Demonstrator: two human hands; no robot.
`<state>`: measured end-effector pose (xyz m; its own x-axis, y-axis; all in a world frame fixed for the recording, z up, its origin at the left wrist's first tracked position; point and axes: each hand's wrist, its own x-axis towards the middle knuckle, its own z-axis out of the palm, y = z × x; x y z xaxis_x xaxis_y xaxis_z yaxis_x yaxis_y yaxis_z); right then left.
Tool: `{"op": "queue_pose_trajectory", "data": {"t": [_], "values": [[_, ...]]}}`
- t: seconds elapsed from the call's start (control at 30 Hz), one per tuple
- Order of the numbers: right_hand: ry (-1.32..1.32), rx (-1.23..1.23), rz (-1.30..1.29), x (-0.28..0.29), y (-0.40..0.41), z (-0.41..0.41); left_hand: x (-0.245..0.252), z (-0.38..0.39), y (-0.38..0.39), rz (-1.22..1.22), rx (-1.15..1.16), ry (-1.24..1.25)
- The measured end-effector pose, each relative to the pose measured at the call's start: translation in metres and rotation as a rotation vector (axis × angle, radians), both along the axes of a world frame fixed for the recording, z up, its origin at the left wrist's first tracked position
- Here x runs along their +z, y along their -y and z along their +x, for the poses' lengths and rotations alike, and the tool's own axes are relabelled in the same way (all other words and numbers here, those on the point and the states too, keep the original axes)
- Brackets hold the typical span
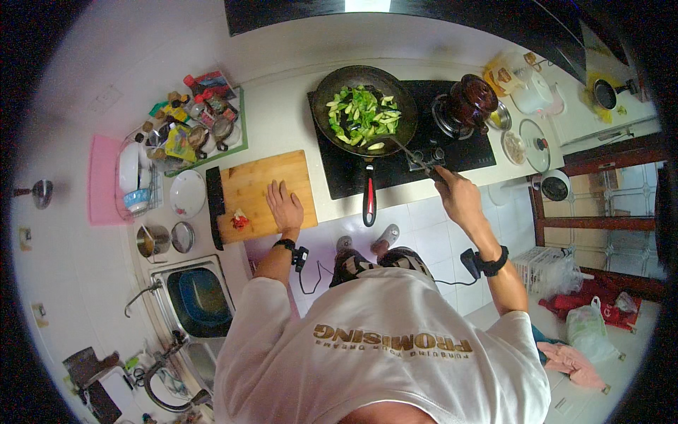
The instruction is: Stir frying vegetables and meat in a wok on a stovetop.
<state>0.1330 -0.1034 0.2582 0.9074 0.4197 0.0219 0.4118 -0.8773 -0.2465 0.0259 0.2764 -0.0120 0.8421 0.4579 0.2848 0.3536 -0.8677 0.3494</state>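
My right hand (460, 195) grips the dark handle of a metal spatula (417, 158), whose head reaches into the near side of a dark wok (328, 132). Cut green vegetable pieces (365, 114), some pale inside, are spread over the wok's bottom. The wok sits on the left part of a black glass cooktop (344, 183), its black and red handle (369, 196) pointing towards me. My left hand (286, 208) rests palm down and empty on a wooden cutting board (259, 175), fingers slightly apart. A small heap of chopped red and pale bits (239, 219) lies on that board.
A brown lidded pot (473, 99) occupies the right burner. Right of it are a small dish (513, 147) and a glass lid (534, 146). Seasoning bottles (204, 114), a white plate (188, 194) and a steel pot (152, 241) stand left, near the sink (217, 265).
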Motion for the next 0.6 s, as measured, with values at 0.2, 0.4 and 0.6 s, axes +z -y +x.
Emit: {"op": "queue_pose_trajectory", "data": {"t": [0.2,0.4,0.6], "values": [[-0.106,-0.008,-0.081,0.044,-0.004,-0.017,0.002,-0.001,0.003,-0.010,-0.004,0.012],[-0.043,-0.021,0.057,0.001,-0.009,0.000,0.002,0.001,0.002,-0.030,-0.002,0.021],[-0.191,-0.110,0.337,-0.024,-0.026,0.007,0.004,0.002,0.003,0.000,-0.004,0.004]]}}
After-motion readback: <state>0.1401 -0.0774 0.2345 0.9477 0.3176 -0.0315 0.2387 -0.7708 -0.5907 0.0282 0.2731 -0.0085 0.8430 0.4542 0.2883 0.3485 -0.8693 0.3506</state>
